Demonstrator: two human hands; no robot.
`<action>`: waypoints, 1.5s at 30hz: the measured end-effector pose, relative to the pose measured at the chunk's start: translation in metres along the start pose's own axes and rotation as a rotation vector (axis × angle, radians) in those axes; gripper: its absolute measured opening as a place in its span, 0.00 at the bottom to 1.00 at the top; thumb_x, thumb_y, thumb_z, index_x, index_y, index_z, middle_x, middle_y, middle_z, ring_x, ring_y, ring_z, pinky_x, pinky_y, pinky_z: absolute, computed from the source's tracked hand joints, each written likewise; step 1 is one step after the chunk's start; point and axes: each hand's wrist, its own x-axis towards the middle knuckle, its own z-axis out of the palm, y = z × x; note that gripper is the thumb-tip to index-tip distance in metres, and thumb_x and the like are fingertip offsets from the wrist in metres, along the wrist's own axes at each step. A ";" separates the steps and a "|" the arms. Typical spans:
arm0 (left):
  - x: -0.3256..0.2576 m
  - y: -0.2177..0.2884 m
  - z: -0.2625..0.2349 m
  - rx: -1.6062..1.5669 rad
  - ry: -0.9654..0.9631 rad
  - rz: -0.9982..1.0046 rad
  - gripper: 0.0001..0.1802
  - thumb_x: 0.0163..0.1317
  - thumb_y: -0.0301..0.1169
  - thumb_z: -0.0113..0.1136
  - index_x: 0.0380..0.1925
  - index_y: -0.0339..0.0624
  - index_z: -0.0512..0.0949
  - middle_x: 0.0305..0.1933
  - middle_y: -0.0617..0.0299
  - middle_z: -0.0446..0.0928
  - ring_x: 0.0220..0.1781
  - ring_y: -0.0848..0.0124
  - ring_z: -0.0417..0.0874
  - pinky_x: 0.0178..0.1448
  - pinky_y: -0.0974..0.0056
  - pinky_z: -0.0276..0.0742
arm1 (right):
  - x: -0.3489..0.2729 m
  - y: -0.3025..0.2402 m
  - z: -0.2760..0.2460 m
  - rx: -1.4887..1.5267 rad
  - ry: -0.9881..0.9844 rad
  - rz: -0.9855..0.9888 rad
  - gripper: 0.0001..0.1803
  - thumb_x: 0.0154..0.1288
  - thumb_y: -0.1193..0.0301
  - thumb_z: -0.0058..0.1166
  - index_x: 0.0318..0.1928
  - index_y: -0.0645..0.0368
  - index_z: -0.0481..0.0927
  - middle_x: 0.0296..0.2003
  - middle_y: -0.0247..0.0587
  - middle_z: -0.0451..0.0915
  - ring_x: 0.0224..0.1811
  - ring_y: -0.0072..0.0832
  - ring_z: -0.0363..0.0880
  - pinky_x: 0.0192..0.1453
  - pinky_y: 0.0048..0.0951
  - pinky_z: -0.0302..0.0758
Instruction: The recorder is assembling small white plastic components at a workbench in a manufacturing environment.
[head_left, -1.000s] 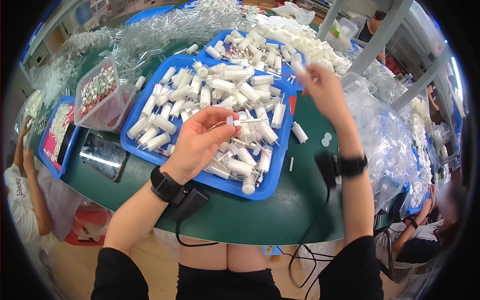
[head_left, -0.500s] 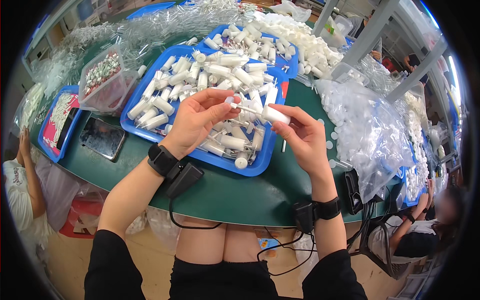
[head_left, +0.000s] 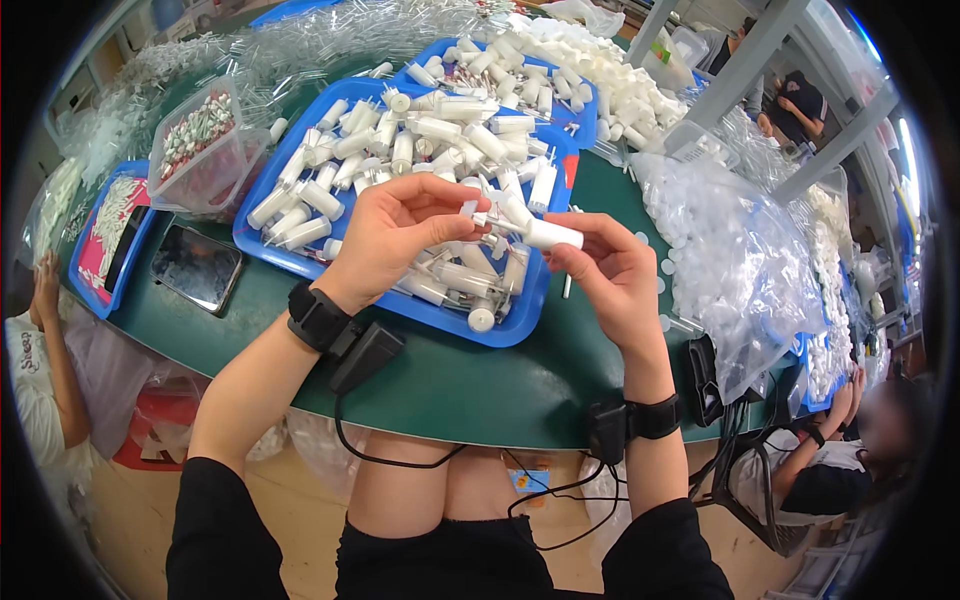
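My right hand (head_left: 610, 275) pinches a white plastic tube (head_left: 545, 232) by its near end, held level above the blue tray (head_left: 500, 335). My left hand (head_left: 390, 235) holds a small white part (head_left: 470, 208) at the tube's left end, the fingertips of both hands almost meeting. Both hands hover over the tray's front right corner, which is filled with several white tubes (head_left: 400, 150). Black bands with cabled boxes sit on both wrists.
A second blue tray (head_left: 585, 115) of tubes lies behind, with a heap of white parts past it. A clear bag of white caps (head_left: 730, 250) lies right. A clear tub (head_left: 200, 150), a phone (head_left: 195, 268) and another blue tray (head_left: 95, 265) sit left. Other people sit at both sides.
My right hand came back from reaching far over the rear tray, bringing a white tube to my left hand. Both hands now meet over the front tray.
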 end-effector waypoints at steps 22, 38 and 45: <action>-0.005 -0.002 0.009 0.099 0.065 0.083 0.07 0.50 0.15 0.60 0.32 0.31 0.76 0.36 0.53 0.79 0.38 0.69 0.82 0.45 0.68 0.80 | -0.007 0.004 0.028 -0.178 0.122 -0.188 0.12 0.53 0.78 0.60 0.40 0.66 0.77 0.35 0.44 0.81 0.35 0.22 0.81 0.38 0.20 0.77; -0.010 -0.004 0.008 0.169 -0.042 0.119 0.10 0.48 0.15 0.62 0.32 0.32 0.76 0.37 0.52 0.79 0.41 0.69 0.81 0.48 0.68 0.78 | -0.011 0.006 0.023 -0.310 0.130 -0.249 0.13 0.47 0.79 0.64 0.36 0.62 0.81 0.31 0.38 0.83 0.31 0.20 0.81 0.36 0.19 0.77; -0.008 0.004 0.008 0.118 -0.016 0.055 0.18 0.51 0.17 0.60 0.45 0.31 0.73 0.39 0.57 0.76 0.40 0.69 0.81 0.43 0.69 0.76 | 0.000 0.004 0.014 -0.204 0.122 -0.205 0.13 0.54 0.76 0.59 0.41 0.65 0.78 0.36 0.40 0.81 0.36 0.21 0.79 0.41 0.21 0.75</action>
